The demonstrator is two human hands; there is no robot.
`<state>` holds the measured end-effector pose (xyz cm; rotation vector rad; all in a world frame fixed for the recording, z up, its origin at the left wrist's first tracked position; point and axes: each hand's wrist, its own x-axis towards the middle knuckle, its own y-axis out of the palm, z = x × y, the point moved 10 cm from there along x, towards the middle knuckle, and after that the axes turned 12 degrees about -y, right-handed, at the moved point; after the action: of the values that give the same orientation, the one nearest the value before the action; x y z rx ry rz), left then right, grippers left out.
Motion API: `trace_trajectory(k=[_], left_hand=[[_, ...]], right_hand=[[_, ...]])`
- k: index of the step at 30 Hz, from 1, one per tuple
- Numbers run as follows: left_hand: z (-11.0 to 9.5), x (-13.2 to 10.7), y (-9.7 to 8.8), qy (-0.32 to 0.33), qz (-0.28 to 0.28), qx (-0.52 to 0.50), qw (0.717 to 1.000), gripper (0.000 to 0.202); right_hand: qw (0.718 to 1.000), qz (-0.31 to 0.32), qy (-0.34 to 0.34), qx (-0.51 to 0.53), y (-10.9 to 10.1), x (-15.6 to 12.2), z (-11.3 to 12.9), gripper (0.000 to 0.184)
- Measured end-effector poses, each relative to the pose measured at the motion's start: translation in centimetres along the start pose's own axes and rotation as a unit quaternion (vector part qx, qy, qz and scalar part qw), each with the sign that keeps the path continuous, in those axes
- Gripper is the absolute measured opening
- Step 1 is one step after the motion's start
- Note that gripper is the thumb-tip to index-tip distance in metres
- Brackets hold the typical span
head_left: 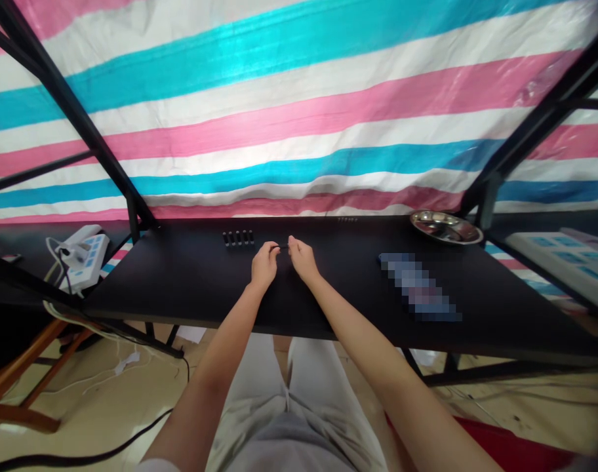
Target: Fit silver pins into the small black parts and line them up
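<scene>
My left hand (264,263) and my right hand (303,259) meet over the middle of a black table (191,288). Both are closed in a pinch on the two ends of a small thin dark piece (282,246) held between them, too small to name. A short row of several small black parts (239,238) stands on the table just left of and behind my left hand.
A round metal dish (445,227) sits at the back right of the table. A white power strip (85,255) with cables lies off the left end. Black frame bars (73,118) rise at both sides before a striped tarp (299,111). A wooden chair (18,387) stands lower left.
</scene>
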<state>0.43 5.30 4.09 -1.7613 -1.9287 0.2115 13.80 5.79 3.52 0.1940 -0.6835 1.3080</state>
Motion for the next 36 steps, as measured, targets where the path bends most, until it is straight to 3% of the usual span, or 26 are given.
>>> trace_trajectory(k=[7, 23, 36], left_hand=[[0.4, 0.0, 0.3, -0.007, 0.000, 0.048, 0.999, 0.030], [0.9, -0.3, -0.3, -0.115, 0.016, -0.056, 0.992, 0.058], [1.5, 0.0, 0.1, -0.130, 0.035, -0.078, 0.988, 0.058]], right_hand=[[1.000, 0.000, -0.005, 0.003, 0.2, -0.2, 0.0, 0.049], [1.000, 0.010, -0.013, -0.004, 0.0, -0.3, 0.8, 0.050], [0.997, 0.035, -0.038, -0.048, -0.3, -0.1, 1.2, 0.047]])
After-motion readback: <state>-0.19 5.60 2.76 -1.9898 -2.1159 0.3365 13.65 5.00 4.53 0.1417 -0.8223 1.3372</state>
